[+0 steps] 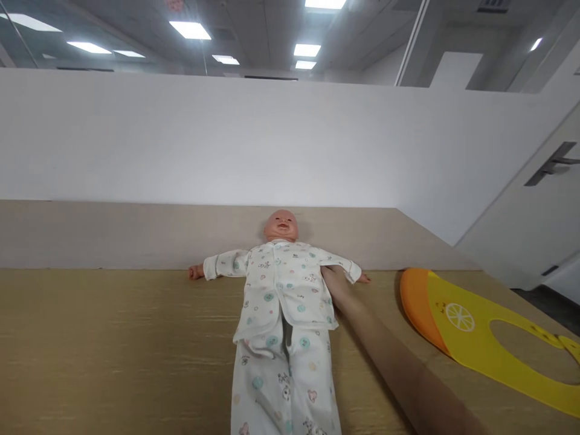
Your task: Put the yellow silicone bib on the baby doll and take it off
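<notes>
A baby doll [281,226] lies on its back on the wooden table, arms spread to both sides. It wears a white printed long-sleeved top [290,278] and matching trousers [283,380]; the front of the top parts below the chest. From the lower right my forearm reaches up, and my right hand [334,281] goes in under the doll's armpit and side, at the right of the picture. Doll and sleeve cover its fingers, so their grip is hidden. My left hand is out of view.
On the right of the table [113,350] lies a yellow bib [484,329] with an orange pocket and a citrus-slice print. A low pale board [113,235] runs along the back, before a white wall [203,139]. A door with a handle [550,164] stands at far right.
</notes>
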{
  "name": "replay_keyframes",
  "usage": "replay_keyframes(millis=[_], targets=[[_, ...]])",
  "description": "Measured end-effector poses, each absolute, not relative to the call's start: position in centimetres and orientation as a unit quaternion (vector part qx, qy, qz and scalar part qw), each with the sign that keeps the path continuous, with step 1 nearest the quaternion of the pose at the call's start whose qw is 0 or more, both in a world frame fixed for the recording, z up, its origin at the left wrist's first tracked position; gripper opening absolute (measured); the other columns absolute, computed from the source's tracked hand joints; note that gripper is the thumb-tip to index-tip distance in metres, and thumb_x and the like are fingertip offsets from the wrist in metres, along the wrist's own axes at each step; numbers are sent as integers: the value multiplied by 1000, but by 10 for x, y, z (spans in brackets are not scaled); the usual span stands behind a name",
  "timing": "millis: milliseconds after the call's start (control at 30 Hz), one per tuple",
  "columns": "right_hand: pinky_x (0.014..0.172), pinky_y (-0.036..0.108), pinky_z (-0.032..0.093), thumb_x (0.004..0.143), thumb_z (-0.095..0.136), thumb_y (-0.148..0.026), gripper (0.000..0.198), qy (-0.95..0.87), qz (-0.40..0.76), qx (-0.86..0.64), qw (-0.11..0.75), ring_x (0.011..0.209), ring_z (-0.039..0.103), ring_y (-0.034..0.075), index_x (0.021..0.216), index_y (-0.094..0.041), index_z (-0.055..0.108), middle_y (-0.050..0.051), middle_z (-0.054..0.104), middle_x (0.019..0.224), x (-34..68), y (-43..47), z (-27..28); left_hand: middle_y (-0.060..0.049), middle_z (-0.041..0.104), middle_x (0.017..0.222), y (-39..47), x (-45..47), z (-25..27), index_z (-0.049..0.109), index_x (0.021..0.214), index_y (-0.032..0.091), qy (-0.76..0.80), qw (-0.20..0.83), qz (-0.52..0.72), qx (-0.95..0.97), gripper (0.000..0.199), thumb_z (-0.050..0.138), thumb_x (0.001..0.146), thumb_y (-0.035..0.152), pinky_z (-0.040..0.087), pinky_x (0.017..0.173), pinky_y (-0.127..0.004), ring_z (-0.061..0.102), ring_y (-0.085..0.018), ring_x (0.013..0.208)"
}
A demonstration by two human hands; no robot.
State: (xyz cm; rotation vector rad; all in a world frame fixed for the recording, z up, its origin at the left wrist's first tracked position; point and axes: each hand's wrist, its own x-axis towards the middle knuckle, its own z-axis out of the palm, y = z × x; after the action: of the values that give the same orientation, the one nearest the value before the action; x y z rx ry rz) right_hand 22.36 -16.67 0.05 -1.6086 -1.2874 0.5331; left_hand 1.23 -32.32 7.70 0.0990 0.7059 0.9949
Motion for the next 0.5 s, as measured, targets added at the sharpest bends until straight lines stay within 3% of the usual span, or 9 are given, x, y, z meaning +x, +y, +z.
replay_keyframes(millis=[133,233,267,367,500], targets=[[78,35,47,70,46,-27,22,-567,239,-641,458,78,62,22,70,-18,66,6,69,78,256,-172,-2,0,66,105,-213,49,134,68,102,21,303,804,508,59,42,33,87,39,52,61,-30,63,-26,98],[69,32,49,69,46,-29,21,-561,279,-619,474,66,60,18,70,-19,65,4,66,69,276,-177,-2,-3,66,110,-152,70,162,68,102,22,326,796,507,43,31,52,80,37,52,54,-28,65,-27,95],[68,32,49,69,47,-29,21,-558,286,-612,483,65,60,18,71,-19,65,3,65,68,280,-178,-3,-3,66,110,-143,74,164,69,101,21,331,795,506,41,32,50,80,37,52,53,-28,64,-28,95],[65,32,49,68,49,-31,20,-555,285,-602,499,64,59,18,73,-20,65,3,65,67,284,-183,-6,-3,65,110,-147,73,142,72,95,16,364,787,497,33,50,31,85,43,46,53,-28,61,-29,94],[64,31,47,70,47,-31,20,-566,259,-617,482,65,58,18,74,-20,63,3,64,67,283,-186,-11,-9,60,115,-203,51,75,72,92,6,439,767,468,13,73,13,83,48,38,51,-28,56,-31,94]])
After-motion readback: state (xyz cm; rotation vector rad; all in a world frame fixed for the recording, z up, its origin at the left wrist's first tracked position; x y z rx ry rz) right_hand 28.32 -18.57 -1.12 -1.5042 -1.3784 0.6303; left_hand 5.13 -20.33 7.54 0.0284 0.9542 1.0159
